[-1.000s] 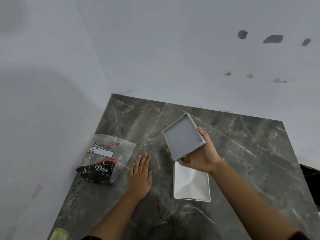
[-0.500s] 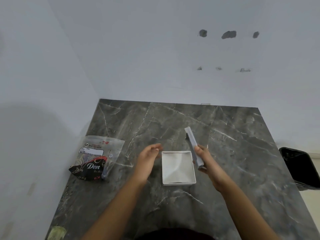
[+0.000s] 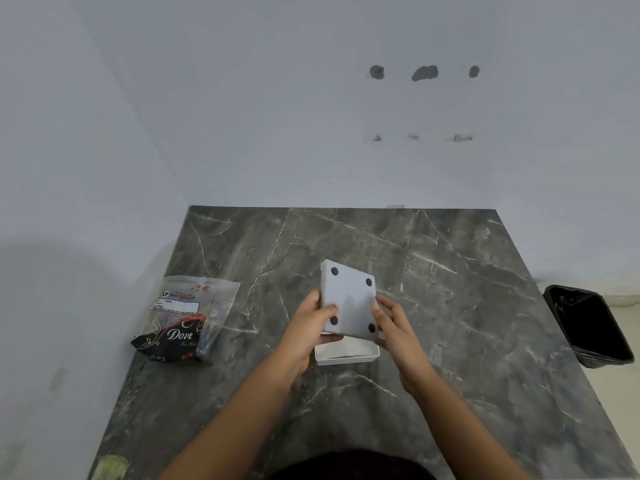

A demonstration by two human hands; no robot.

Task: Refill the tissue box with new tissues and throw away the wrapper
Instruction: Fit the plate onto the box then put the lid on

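Observation:
A grey square base panel (image 3: 349,299) with dark round feet at its corners is tilted above the white tissue box (image 3: 346,355), which stands open on the dark marble table (image 3: 450,323). My left hand (image 3: 308,327) grips the panel's left edge and my right hand (image 3: 394,323) grips its right edge. The panel and hands hide most of the box's inside. A plastic tissue wrapper (image 3: 187,320) printed "Dove" lies on the table to the left, apart from both hands.
A black bin (image 3: 588,327) with a dark liner stands on the floor off the table's right edge. White walls close the table's back and left sides. A small yellowish scrap (image 3: 110,465) lies at the near left corner.
The right hand turned the grey panel over so its footed side faces up, and brought it above the white box. The left hand rose from the table and took the panel's left edge.

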